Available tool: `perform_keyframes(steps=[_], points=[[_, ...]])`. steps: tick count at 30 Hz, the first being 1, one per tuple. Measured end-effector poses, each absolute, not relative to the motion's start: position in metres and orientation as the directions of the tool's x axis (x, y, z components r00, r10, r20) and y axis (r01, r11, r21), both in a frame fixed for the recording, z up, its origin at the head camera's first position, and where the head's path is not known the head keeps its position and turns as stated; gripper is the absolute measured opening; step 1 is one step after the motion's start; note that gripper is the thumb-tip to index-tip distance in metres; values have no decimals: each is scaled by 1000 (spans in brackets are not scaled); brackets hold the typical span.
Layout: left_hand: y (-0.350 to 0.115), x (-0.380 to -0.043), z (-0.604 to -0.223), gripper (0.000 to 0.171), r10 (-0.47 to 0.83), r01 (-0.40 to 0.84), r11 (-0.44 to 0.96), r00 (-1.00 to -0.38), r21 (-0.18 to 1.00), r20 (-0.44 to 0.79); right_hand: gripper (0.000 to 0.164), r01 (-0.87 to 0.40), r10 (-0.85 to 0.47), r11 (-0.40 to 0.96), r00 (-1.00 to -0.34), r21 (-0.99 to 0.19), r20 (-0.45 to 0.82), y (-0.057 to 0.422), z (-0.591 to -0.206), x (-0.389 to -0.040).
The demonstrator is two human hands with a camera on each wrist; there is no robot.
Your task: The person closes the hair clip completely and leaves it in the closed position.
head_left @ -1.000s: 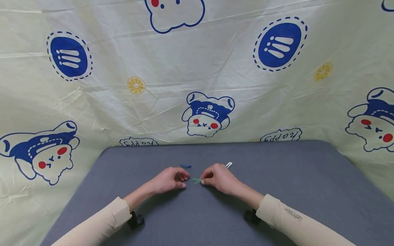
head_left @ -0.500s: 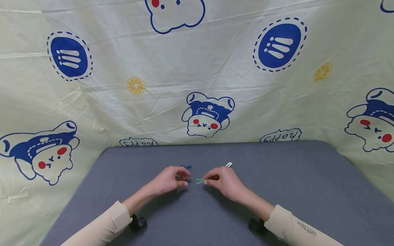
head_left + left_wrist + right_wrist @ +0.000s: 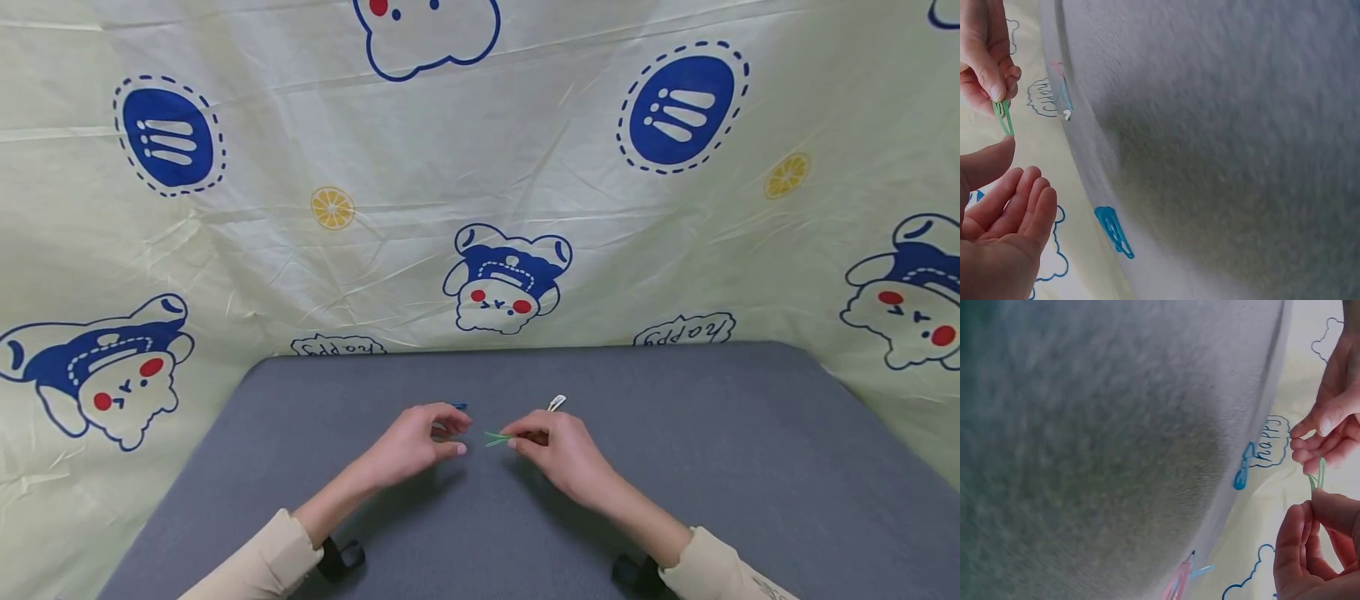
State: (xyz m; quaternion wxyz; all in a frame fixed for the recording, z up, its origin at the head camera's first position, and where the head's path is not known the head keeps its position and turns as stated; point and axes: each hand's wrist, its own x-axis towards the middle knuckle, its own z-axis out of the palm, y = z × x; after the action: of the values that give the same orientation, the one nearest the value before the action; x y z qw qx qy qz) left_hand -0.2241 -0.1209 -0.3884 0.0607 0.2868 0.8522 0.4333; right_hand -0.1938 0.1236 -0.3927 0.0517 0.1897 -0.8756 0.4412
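My right hand [image 3: 566, 450] pinches a green snap hair clip [image 3: 497, 438] between thumb and fingertips, above the dark grey table. The clip's narrow arms stand apart in a V and point toward my left hand [image 3: 420, 442]. That hand hovers just to the left, fingers loosely bent and thumb apart, holding nothing. In the left wrist view the left thumb tip appears close to the tip of the green clip [image 3: 1003, 117]; whether they touch I cannot tell. Beyond the left hand lies a blue snap hair clip [image 3: 1114, 231], partly hidden in the head view.
Behind my right hand lie a pink clip [image 3: 1175, 584] and a light blue one [image 3: 1202, 570], small and pale in the head view. The grey tabletop [image 3: 675, 433] ends at a patterned cream curtain [image 3: 405, 275].
Both hands have shifted a little to the right, the green clip travelling with my right hand. The left hand now covers more of the blue clip.
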Motion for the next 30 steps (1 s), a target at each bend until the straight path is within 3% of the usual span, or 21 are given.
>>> perform_keyframes(steps=[19, 30], points=[[-114, -191, -375, 27, 495, 412, 418, -850, 810, 178, 19, -349, -196, 520, -937, -780, 288, 129, -373, -157], [-105, -169, -366, 28, 452, 382, 408, -874, 829, 180, 19, -359, -160, 434, -933, -826, 321, 131, -370, -138]])
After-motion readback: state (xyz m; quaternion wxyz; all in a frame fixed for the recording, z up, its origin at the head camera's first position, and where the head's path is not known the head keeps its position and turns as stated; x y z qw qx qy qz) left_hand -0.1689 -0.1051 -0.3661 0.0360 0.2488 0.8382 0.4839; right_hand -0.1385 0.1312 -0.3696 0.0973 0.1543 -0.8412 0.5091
